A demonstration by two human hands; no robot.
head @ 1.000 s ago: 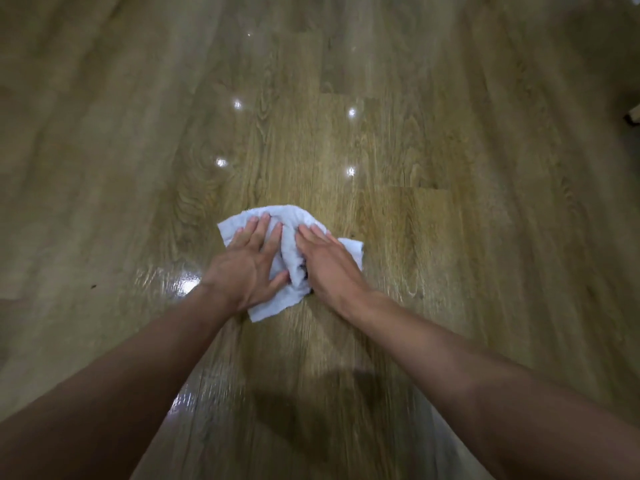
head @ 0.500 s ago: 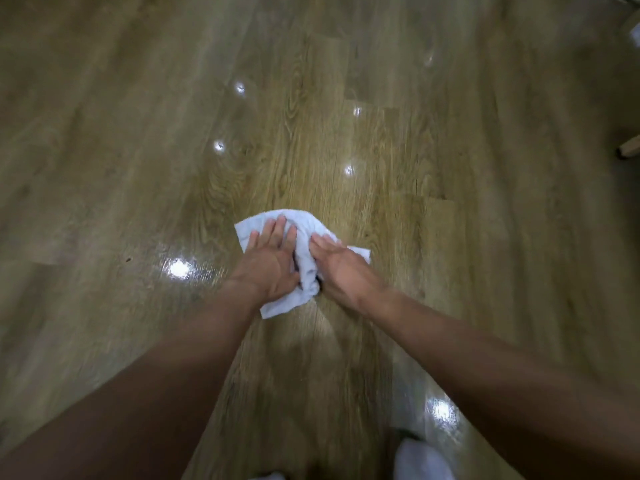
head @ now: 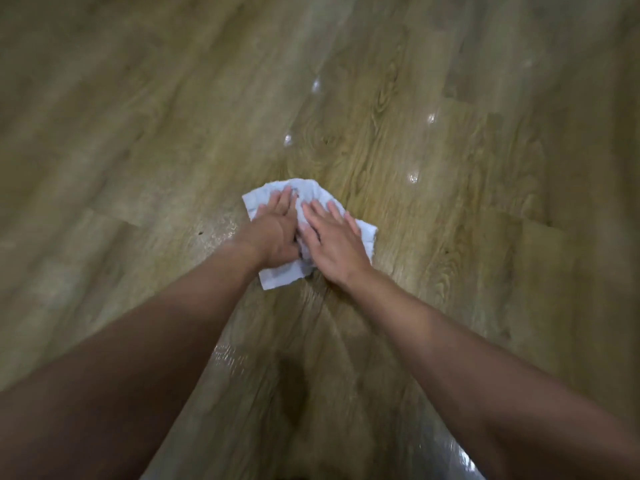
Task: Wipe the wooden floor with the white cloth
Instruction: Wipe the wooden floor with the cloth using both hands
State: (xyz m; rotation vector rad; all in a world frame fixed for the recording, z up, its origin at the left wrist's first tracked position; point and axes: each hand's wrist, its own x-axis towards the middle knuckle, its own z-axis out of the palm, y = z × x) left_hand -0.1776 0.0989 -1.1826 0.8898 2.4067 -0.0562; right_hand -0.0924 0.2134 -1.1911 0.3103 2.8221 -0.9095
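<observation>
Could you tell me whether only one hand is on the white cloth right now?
No, the left hand and the right hand both lie flat on the white cloth.

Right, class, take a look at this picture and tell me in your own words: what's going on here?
A person is wiping a wooden floor with a crumpled white cloth. The left hand and the right hand lie side by side on the cloth, fingers straight, pressing it flat against the boards. The floor near the arms looks glossy, possibly damp.
</observation>
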